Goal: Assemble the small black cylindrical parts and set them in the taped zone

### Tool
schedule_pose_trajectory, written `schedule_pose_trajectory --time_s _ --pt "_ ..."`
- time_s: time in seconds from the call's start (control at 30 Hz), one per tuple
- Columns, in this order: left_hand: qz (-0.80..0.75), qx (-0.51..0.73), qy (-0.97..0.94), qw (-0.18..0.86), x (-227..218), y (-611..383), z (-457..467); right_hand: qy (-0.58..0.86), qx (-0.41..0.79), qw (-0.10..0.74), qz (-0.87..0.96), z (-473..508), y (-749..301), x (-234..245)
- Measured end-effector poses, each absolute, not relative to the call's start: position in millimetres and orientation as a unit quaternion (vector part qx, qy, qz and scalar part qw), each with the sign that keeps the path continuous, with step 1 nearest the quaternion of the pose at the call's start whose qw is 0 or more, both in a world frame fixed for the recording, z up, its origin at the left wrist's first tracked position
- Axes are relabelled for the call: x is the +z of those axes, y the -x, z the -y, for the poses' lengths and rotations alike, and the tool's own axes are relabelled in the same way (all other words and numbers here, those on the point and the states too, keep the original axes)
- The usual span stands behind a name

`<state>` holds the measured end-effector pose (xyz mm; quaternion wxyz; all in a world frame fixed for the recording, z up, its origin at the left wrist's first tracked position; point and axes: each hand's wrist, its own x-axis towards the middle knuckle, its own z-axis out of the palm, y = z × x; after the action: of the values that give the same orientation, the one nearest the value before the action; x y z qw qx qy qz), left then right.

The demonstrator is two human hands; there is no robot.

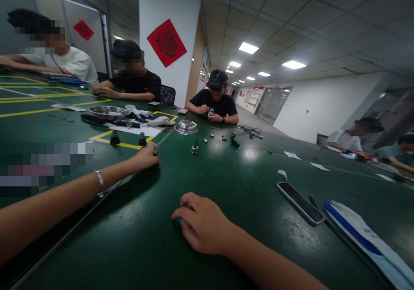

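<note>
My left hand (147, 157) reaches forward over the green table, fingers curled closed at its far end. A small dark, shiny bit shows at its fingertips, too little to name. Just beyond it stand two black tapered parts (114, 137), the nearer one beside my knuckles. My right hand (205, 225) rests low on the table with its fingers bent inward. A faint bluish spot shows under its fingertips, and what it holds, if anything, is hidden. Ahead, between the hands, a round metal part with an upright stem (194, 148) stands on the table.
Ahead lie an upturned metal bowl (186, 127), a steel dish (108, 112), white gloves (161, 121) and several small dark parts (234, 140). On the right are a phone (300, 203) and a blue-white packet (362, 234). A person (215, 104) works opposite; others sit left and right.
</note>
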<state>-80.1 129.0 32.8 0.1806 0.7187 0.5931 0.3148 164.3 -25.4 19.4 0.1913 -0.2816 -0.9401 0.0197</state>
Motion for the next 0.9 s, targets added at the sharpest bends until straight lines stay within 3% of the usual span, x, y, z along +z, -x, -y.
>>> schedule_pose_trajectory --time_s 0.13,0.23,0.33,0.73,0.9 --pt "-0.527 0.293 -0.762 0.236 17.0 32.8 -93.7 0.297 0.035 0.216 0.930 26.7 -163.5 21.4" --pt "-0.369 0.299 -0.830 0.292 3.4 8.4 -65.1 0.323 0.044 0.290 0.900 26.5 -163.2 21.6" --pt "-0.284 0.314 -0.868 0.261 -7.3 -1.0 -48.8 0.359 0.040 0.352 0.864 24.0 -163.8 20.4" --pt "-0.232 0.250 -0.918 0.201 -3.8 -1.5 -35.6 0.461 0.024 0.366 0.808 7.0 -166.1 6.8" --pt "-0.240 0.229 -0.913 0.236 -2.0 -1.3 -34.3 0.443 0.047 0.395 0.803 4.5 -167.0 7.7"
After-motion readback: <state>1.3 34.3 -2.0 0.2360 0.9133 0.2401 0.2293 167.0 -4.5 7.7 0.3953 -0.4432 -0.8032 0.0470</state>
